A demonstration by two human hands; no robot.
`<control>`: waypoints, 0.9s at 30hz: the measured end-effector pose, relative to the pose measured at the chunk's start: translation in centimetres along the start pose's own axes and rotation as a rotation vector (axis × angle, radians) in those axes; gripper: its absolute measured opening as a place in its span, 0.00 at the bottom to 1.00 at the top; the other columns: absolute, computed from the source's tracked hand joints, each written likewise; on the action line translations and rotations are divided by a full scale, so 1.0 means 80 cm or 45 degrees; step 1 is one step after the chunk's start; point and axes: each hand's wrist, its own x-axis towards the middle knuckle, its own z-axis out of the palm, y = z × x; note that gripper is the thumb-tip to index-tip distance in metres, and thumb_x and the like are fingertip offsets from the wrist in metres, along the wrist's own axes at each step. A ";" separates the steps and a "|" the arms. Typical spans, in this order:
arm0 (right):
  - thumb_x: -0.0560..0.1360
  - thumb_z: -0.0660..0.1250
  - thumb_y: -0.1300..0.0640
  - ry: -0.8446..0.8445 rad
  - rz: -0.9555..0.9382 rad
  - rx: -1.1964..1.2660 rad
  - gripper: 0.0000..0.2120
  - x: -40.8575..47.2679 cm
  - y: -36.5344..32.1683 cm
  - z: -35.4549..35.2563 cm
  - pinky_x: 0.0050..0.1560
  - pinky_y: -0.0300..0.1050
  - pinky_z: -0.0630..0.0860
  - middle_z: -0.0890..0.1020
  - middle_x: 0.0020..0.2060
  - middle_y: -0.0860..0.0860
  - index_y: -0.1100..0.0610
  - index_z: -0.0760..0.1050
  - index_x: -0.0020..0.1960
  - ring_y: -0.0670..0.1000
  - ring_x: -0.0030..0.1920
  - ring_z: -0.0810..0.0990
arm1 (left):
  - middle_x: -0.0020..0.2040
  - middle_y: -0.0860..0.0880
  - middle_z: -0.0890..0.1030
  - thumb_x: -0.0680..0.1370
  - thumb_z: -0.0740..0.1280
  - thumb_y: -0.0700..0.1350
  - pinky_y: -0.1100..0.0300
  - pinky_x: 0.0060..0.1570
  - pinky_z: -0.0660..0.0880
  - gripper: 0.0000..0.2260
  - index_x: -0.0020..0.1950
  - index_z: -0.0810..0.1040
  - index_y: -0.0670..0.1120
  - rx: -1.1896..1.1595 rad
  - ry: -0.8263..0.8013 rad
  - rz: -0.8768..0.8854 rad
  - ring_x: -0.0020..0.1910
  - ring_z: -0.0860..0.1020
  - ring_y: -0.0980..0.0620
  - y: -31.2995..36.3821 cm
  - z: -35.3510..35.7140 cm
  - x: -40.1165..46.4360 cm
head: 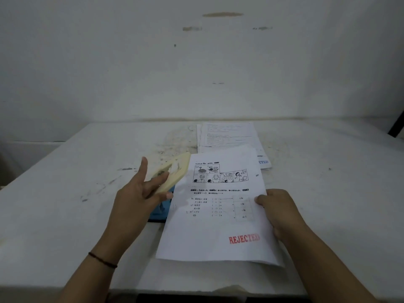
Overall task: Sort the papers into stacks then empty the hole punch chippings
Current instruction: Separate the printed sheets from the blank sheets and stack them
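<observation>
A printed sheet stamped REJECTED in red (218, 215) lies near the table's front edge. My right hand (276, 212) pinches its right edge, thumb on top. My left hand (140, 193) holds a cream-coloured tray-like plate (175, 171) tilted above the table, thumb raised and fingers under and around the plate. White chippings show in the plate's recess. Under that hand, partly hidden by the sheet, sits the blue hole punch (160, 209). A second stack of papers (229, 136) lies farther back, its bottom sheet showing a blue stamp ending in "CTED".
The white table (65, 193) is scuffed and stained, most heavily left of the far stack. A white wall stands right behind it. A dark object (396, 125) leans at the far right edge.
</observation>
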 end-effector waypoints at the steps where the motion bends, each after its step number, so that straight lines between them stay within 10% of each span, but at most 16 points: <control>1: 0.73 0.60 0.67 0.001 -0.013 -0.006 0.09 -0.001 0.000 0.002 0.53 0.61 0.78 0.84 0.44 0.61 0.69 0.78 0.44 0.63 0.46 0.82 | 0.42 0.78 0.75 0.69 0.73 0.49 0.87 0.42 0.62 0.42 0.76 0.52 0.54 0.003 0.009 0.002 0.48 0.72 0.80 0.000 0.001 -0.001; 21: 0.73 0.60 0.66 -0.019 0.021 0.015 0.09 -0.023 -0.001 0.033 0.51 0.60 0.79 0.84 0.44 0.61 0.69 0.77 0.45 0.63 0.46 0.82 | 0.50 0.68 0.81 0.71 0.71 0.44 0.67 0.55 0.74 0.33 0.72 0.63 0.58 -0.271 0.041 0.002 0.50 0.81 0.60 -0.001 0.007 -0.008; 27: 0.73 0.60 0.66 -0.035 0.015 0.005 0.09 -0.025 -0.001 0.034 0.49 0.56 0.79 0.84 0.45 0.63 0.70 0.77 0.46 0.63 0.47 0.82 | 0.50 0.68 0.81 0.73 0.63 0.54 0.73 0.49 0.73 0.24 0.69 0.68 0.57 -0.375 0.062 0.038 0.55 0.76 0.69 -0.001 0.001 -0.010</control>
